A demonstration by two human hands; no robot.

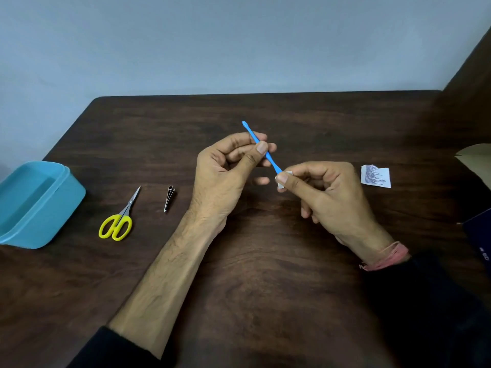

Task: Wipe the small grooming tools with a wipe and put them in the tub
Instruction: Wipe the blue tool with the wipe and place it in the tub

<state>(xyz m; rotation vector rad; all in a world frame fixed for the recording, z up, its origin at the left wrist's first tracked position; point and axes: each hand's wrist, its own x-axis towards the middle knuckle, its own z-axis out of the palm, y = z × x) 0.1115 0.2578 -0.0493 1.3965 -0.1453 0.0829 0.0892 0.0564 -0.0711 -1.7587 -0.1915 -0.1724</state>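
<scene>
The wiping step is in hand. A thin blue grooming stick (pixel 261 147) is pinched near its middle by the left hand (pixel 225 171) and held slanted above the counter (pixel 265 261). Its near end is enclosed in a small white wipe (pixel 282 181), which is pinched by the thumb and fingers of the right hand (pixel 329 197). The yellow-handled scissors (pixel 118 220) and the nail clipper (pixel 169 198) lie on the counter, apparently unwiped, beside the open blue tub (pixel 39 205) at far left. A torn wipe sachet (pixel 376 176) lies to the right. Next, the wipe would likely be drawn along the shaft, then the stick carried left to the tub.
</scene>
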